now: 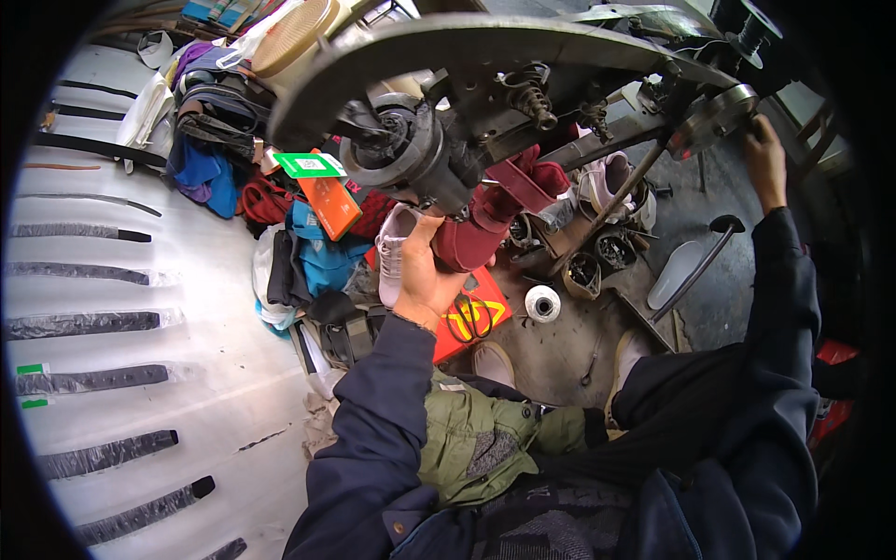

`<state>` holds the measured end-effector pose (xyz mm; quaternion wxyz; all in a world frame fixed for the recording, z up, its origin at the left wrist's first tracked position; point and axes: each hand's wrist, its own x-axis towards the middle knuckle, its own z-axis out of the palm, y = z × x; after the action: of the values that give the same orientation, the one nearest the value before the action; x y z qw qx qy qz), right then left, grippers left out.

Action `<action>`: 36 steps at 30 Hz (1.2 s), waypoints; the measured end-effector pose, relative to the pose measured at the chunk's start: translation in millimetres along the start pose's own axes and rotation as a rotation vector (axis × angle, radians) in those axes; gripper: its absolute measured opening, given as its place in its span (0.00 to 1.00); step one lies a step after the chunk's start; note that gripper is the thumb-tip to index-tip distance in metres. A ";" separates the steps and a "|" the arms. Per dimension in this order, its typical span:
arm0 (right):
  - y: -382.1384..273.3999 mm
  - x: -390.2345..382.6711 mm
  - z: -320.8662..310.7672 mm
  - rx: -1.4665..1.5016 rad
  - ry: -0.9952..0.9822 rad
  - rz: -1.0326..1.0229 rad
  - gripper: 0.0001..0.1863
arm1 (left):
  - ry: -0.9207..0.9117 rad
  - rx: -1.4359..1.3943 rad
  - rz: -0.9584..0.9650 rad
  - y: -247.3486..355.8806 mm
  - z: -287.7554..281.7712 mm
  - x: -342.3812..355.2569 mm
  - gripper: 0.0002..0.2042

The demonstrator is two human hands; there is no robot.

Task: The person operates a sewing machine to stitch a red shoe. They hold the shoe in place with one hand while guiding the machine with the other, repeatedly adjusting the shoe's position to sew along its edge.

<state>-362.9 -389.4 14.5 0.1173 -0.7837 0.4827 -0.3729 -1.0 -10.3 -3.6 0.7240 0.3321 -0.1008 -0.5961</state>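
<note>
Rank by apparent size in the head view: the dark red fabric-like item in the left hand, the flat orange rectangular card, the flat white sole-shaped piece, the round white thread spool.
1. Dark red item
2. Orange card and white sole-shaped piece: too alike to rank
3. White thread spool

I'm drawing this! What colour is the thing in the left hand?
The held thing is dark red; the head view shows it.

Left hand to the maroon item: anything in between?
Nothing visible: the left hand is directly on the maroon item. The dark machine head overlaps the item's upper left in this view, beyond the thumb; whether the two touch, I can't tell.
</note>
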 end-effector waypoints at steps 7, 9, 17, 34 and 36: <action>-74.9 -68.4 15.1 0.443 -0.770 0.206 0.18 | 0.019 0.037 0.035 0.6 -8.4 1.5 0.24; -90.5 -55.4 -10.2 0.539 -0.631 0.128 0.17 | 0.060 0.020 0.050 -0.1 -9.6 0.6 0.22; 14.9 0.8 8.6 0.043 0.052 0.078 0.09 | 0.041 0.047 0.068 2.4 -8.9 -0.6 0.19; 12.8 7.2 1.4 -0.047 0.067 0.010 0.10 | 0.110 0.080 0.093 5.7 0.3 -3.8 0.16; 18.6 -15.2 21.1 0.159 -0.186 0.413 0.13 | 0.107 0.084 0.103 6.1 -0.4 -3.7 0.14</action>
<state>-364.4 -389.8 -17.5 0.2964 -0.6877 0.5888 -0.3042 3.0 -6.2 0.7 0.7436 0.3878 -0.1039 -0.5346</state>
